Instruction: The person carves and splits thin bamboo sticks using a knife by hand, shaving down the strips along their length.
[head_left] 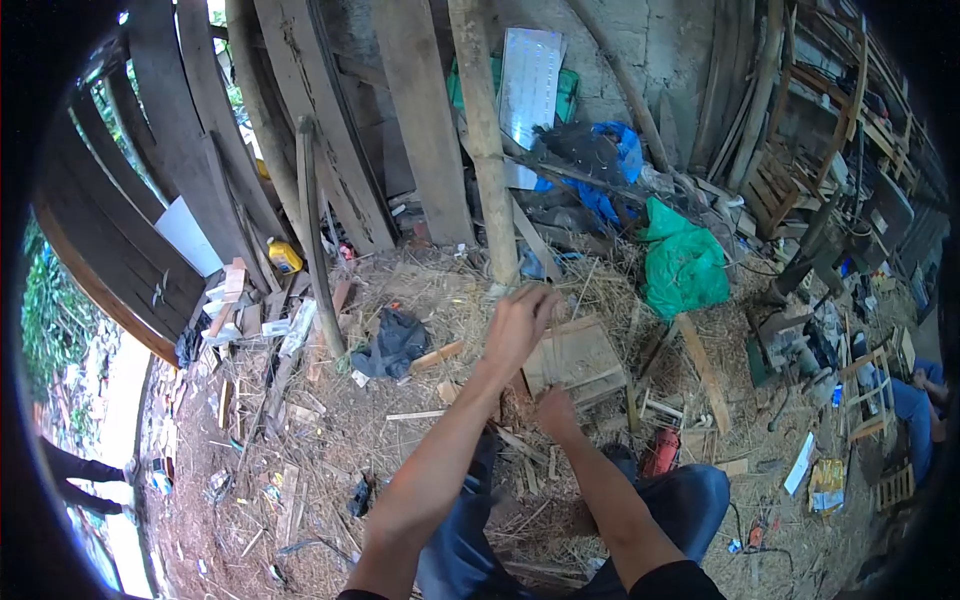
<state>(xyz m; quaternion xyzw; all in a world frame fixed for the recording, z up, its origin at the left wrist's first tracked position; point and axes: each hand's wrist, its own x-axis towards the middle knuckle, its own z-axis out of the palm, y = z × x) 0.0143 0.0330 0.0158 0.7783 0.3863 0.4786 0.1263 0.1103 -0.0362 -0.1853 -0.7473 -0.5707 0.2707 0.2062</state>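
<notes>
My left hand [526, 312] is raised in the middle of the view, its fingers bent together in a pinch; whatever may be in them is too small to make out. Lower and to the right, my right hand [556, 410] is closed in a fist by the near left edge of a pale wooden board [580, 358]. Its grip is hidden. Faint blurred streaks show over the board, and I cannot tell what they are. A red object [661, 452], partly hidden, lies near my right knee.
A wooden post [490, 180] stands just beyond my left hand. A green plastic bag [685, 262], a black plastic bag [392, 345] and loose wood strips lie on the straw-covered ground. One person's legs [90, 480] show at far left; another person in blue trousers [912, 412] is at far right.
</notes>
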